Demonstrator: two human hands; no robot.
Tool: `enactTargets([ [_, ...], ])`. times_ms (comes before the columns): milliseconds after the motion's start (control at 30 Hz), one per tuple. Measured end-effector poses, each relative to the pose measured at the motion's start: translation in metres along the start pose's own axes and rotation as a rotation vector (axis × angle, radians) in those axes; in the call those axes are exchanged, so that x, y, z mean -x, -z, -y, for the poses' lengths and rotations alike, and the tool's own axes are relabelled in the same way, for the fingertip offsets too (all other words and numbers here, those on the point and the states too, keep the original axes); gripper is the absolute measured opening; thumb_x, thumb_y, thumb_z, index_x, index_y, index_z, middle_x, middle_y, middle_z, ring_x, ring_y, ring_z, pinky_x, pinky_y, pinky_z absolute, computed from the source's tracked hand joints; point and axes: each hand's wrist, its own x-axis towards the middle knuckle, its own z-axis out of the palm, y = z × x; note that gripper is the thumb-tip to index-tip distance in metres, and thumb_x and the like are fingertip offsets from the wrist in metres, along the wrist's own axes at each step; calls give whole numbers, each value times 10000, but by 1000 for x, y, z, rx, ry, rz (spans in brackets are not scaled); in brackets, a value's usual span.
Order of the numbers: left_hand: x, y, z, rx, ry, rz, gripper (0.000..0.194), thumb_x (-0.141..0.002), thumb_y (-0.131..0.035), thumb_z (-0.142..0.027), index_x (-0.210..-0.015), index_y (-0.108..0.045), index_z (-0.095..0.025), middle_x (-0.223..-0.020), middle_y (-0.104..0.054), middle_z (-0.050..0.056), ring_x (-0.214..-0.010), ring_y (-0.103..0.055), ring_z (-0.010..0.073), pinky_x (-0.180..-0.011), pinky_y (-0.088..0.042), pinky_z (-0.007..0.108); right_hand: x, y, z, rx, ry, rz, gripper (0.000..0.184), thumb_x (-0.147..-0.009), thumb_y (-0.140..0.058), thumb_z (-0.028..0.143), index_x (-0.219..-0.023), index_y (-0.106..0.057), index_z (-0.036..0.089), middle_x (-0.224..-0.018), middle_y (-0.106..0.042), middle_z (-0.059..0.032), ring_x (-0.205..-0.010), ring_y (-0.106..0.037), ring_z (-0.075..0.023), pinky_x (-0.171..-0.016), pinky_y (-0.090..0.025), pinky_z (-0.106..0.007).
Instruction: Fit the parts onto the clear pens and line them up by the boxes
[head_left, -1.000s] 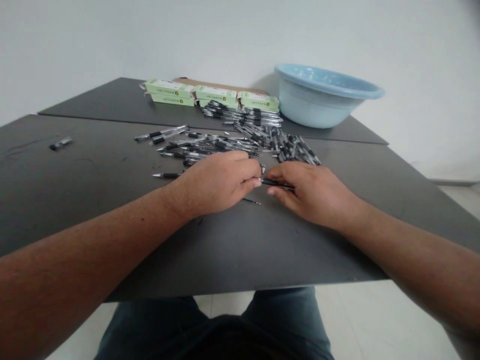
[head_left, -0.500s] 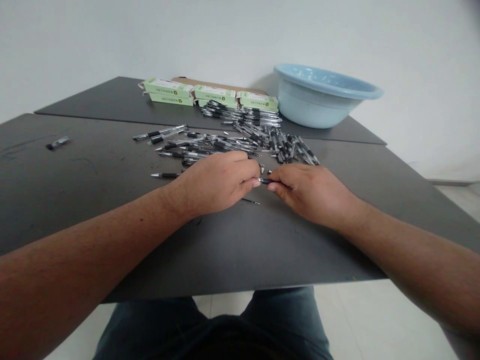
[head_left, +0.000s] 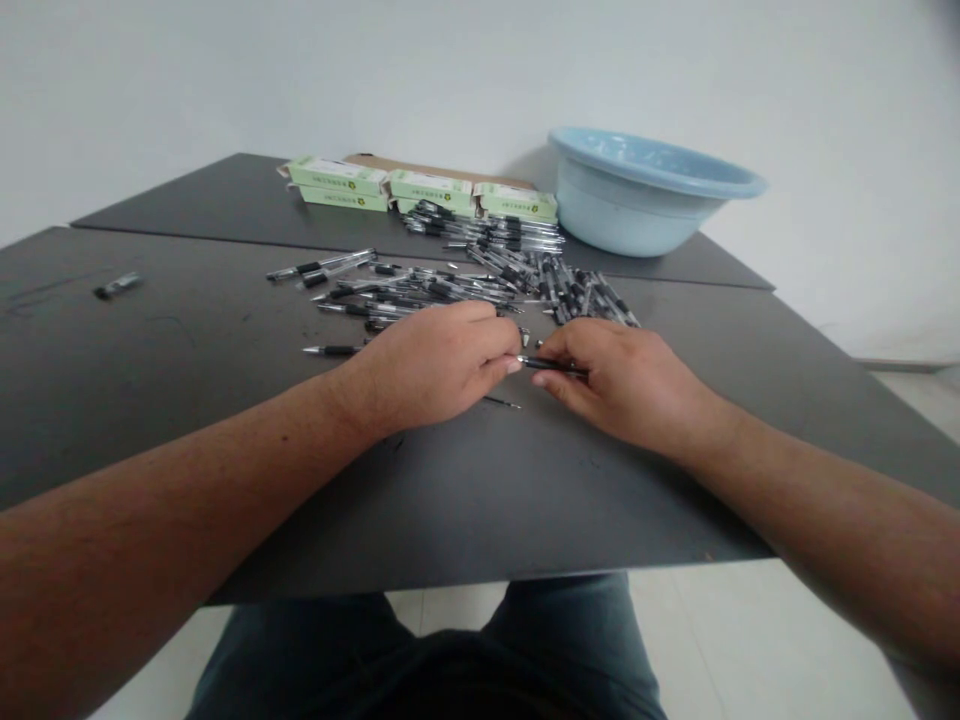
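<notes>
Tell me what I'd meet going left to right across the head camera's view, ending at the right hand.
Small pen piece, left hand, black pen held between the hands, right hand.

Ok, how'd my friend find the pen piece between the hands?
Find the big dark table, then the bare left hand and right hand near its middle. The slim black pen piece bridging them is held; the clear-and-black plastic pens beyond lie loose.

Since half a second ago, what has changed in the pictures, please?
The right hand has opened its thumb and index finger slightly, showing more of the black pen between them. The left hand stays pinched at the pen's silver end. Loose pens, green boxes and blue basin stay put.
</notes>
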Motion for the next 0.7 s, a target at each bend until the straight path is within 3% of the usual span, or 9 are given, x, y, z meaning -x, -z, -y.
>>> enactTargets([
  [167,0,0,0,0,3,2,247,-1048,-481,-298,-975,-679,-169,-915,-648,75,-895,-625,233,-837,-482,357,1,-1,0,24,1,17,228,-1057,-514,280,-1028,-715,176,-915,-766,-82,-834,-718,-233,-743,-490,-332],
  [333,1,-1,1,1,-6,-6,245,-1053,-474,-290,-986,-675,-166,-931,-650,78,-912,-626,234,-849,-478,357,0,0,1,-5,-8,8,171,-989,-646,316,-1067,-707,177,-921,-761,-71,-840,-712,-232,-737,-490,-324],
  [467,1,0,0,-1,-6,1,243,-1050,-477,-290,-977,-674,-168,-920,-647,75,-899,-625,232,-836,-476,356,-1,1,1,2,-12,47,216,-1048,-529,288,-1046,-715,177,-945,-778,-94,-862,-725,-244,-757,-497,-340],
  [633,1,0,1,-5,-7,-12,235,-1048,-483,-282,-985,-679,-169,-923,-659,76,-899,-629,227,-831,-476,345,-1,0,1,-32,-32,20,145,-973,-650,303,-1058,-689,192,-939,-763,-68,-850,-706,-229,-746,-495,-322],
  [700,1,0,1,-10,-8,-16,240,-1051,-482,-287,-981,-680,-170,-919,-660,76,-892,-628,227,-824,-475,344,-1,0,1,-16,-28,29,130,-997,-609,288,-1032,-691,193,-924,-760,-72,-845,-704,-230,-748,-494,-326],
])
